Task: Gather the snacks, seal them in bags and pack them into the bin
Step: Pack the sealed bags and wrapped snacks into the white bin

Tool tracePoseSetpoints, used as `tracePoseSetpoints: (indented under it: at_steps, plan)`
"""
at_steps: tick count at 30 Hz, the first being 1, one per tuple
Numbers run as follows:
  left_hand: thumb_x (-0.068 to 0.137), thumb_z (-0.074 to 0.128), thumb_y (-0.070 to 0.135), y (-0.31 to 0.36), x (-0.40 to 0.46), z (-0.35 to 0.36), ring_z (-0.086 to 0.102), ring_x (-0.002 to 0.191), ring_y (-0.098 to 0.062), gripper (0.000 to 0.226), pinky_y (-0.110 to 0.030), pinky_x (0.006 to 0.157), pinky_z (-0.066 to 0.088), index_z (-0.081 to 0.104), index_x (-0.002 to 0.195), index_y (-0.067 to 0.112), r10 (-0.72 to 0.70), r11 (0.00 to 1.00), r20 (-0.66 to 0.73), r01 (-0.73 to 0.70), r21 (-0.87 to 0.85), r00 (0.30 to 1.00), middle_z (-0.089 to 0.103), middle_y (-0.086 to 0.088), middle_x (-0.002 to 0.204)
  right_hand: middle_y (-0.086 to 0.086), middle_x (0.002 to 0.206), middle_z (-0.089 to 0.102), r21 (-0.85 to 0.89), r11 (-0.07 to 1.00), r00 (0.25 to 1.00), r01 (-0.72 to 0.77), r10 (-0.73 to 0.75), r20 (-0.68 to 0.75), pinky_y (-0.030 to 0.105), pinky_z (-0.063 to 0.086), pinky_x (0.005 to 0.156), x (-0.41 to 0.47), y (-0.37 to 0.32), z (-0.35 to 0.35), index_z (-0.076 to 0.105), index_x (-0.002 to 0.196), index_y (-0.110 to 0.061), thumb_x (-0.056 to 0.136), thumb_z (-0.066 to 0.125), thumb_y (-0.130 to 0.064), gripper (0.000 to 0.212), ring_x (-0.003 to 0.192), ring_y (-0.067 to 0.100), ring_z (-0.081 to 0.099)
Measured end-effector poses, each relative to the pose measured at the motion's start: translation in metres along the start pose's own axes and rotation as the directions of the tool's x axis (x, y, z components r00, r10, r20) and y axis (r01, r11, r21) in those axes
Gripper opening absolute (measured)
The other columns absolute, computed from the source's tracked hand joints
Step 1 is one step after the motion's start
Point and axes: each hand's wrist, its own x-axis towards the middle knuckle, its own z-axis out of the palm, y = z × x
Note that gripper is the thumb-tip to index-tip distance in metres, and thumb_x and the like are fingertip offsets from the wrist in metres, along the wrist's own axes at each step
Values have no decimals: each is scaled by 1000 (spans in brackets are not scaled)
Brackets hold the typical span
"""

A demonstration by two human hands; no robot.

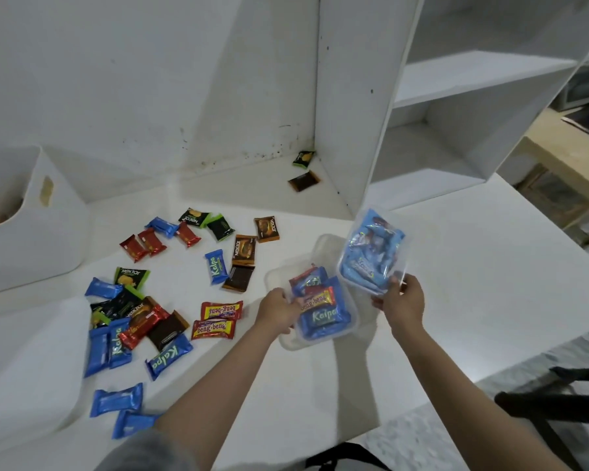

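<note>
Two clear bags in play here, both near the lower middle-right of the frame. The left hand [276,309] has its grip pinched on the edge of the lower bag [322,312], which sits on the white desk [473,266] and holds a blue Kalpa bar, a beng-beng and a couple more wrappers. The right hand [400,302] has its grip pinched on the bottom corner of the second bag [373,251], lifted up just right of the first one and stuffed with pale blue packets.

The rest of the snacks [170,294] are scattered loose across the desk in the left-centre of the frame: blue Kalpa bars, red wafers, green and brown Nextar packs, two beng-bengs side by side. Two stray packets [304,171] lie further back in the corner, upper middle of the frame, beside the white shelf unit [422,96].

The white bin [31,232] stands at the far left edge, well apart from both bags. Can't really tell what's inside it.
</note>
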Motion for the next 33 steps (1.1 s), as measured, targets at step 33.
tracePoseSetpoints:
  at_steps: [33]
  plan:
    - [83, 70, 40, -35, -46, -141, 70, 91, -27, 43, -44, 78, 58, 61, 112, 11, 72, 884, 108, -13, -468, 992, 73, -9, 100, 5, 87, 59, -210, 973, 856, -93, 186, 482, 35, 39, 73, -145, -52, 109, 56, 84, -13, 93, 44, -24, 19, 78, 22, 51]
